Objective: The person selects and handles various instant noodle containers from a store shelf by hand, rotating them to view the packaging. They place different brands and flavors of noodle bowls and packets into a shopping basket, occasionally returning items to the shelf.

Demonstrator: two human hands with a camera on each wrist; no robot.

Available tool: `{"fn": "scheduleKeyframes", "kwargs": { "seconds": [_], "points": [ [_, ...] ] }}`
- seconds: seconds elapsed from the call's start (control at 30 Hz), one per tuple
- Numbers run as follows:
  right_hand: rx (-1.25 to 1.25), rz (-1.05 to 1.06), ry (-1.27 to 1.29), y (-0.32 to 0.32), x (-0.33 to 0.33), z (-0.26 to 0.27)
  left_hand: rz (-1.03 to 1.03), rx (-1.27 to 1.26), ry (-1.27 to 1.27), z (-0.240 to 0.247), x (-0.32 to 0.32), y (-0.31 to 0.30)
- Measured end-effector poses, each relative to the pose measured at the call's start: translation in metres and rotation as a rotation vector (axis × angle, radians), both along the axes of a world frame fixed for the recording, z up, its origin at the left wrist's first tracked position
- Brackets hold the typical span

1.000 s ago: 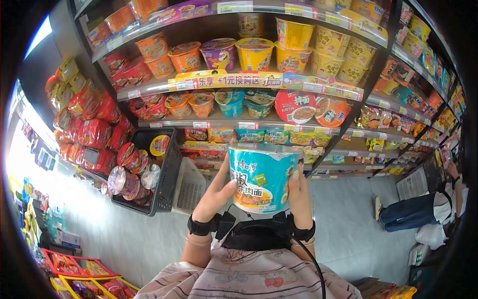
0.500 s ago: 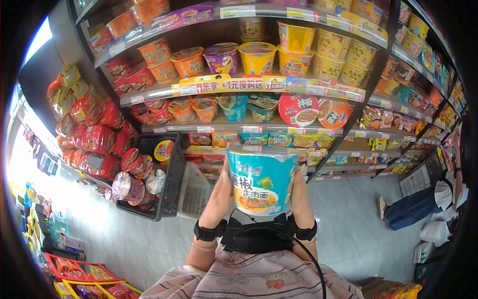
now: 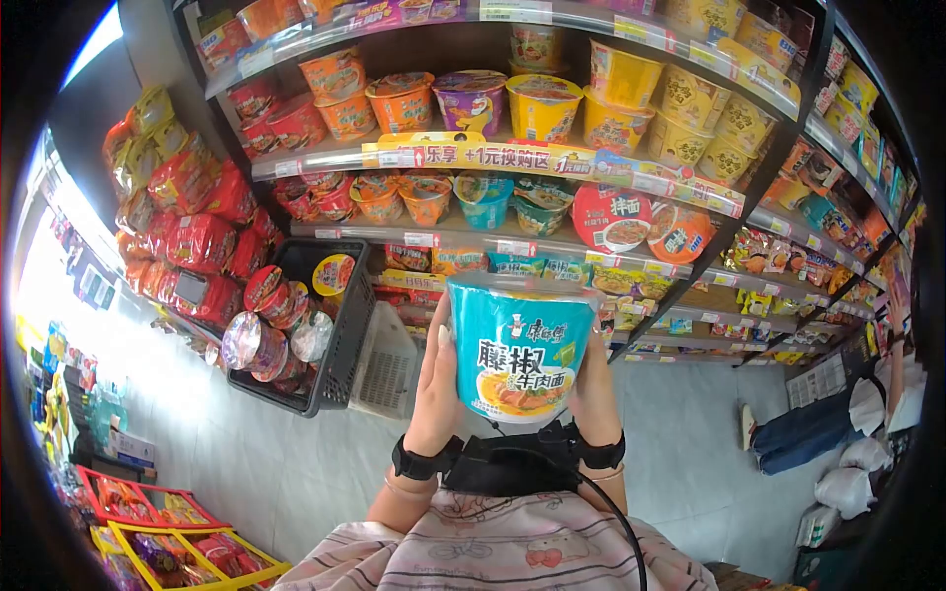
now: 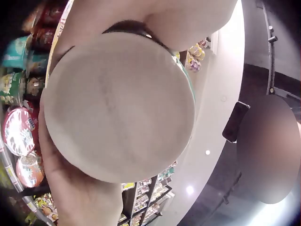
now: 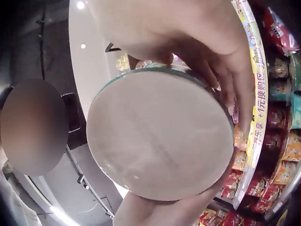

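Observation:
A large teal instant noodle cup is held up in front of the body, its printed front with a noodle picture facing the head camera. My left hand grips its left side, fingertips along the wall. On the opposite side my right hand holds the cup, most of its fingers hidden behind it. The plain pale base fills the left wrist view, and the right wrist view shows the same cup bottom with fingers curving round the side.
Shelves of noodle cups rise ahead, with a yellow promotion strip along one edge. To the left are a black basket of noodle cups and stacked red noodle packs. Another person is at the right.
The cup has turned between the hands, bringing its label from the left side round to the front. The left thumb no longer lies across the front. The head view has shifted slightly.

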State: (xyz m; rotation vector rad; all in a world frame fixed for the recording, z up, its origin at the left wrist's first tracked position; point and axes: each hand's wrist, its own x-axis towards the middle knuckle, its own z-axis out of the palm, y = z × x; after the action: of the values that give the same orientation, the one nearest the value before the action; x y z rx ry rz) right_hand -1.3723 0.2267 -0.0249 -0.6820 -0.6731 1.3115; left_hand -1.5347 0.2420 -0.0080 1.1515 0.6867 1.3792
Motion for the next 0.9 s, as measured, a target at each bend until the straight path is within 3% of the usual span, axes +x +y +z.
{"fn": "scheduleKeyframes", "kwargs": {
  "seconds": [0.23,0.3,0.43,0.47,0.57,0.6,0.7,0.73,0.83,0.87,0.9],
  "points": [
    [0.063,0.007,-0.046,0.001,0.012,-0.024,-0.042,-0.017,-0.090,-0.011,0.009,0.006],
    [0.043,-0.016,0.018,-0.001,0.012,-0.015,-0.034,0.077,0.095,0.000,0.009,0.007],
    [0.078,-0.234,-0.375,0.003,0.024,-0.008,-0.009,0.262,0.466,0.025,0.009,0.005],
    [0.019,-0.269,-0.441,0.002,0.022,-0.001,-0.083,0.281,0.495,0.020,0.011,0.006],
    [0.155,-0.299,-0.609,0.000,0.016,0.020,-0.006,0.399,0.502,0.028,0.026,0.002],
    [0.254,-0.294,-0.660,0.000,0.015,0.024,0.043,0.440,0.426,0.022,0.028,0.009],
    [0.373,-0.069,-0.448,-0.005,0.026,0.021,0.020,0.089,0.086,0.011,0.014,0.021],
    [0.373,-0.077,-0.470,-0.005,0.025,0.021,-0.037,0.076,-0.033,0.012,0.011,0.020],
    [0.314,-0.074,-0.510,-0.001,0.027,0.015,-0.476,-0.269,-0.583,-0.029,-0.008,0.026],
    [0.252,-0.041,-0.502,0.000,0.030,-0.002,-0.784,-0.116,-0.768,-0.039,-0.003,0.032],
    [0.243,-0.037,-0.481,0.001,0.033,-0.015,-0.575,-0.094,-0.420,-0.041,0.001,0.033]
  ]
}}
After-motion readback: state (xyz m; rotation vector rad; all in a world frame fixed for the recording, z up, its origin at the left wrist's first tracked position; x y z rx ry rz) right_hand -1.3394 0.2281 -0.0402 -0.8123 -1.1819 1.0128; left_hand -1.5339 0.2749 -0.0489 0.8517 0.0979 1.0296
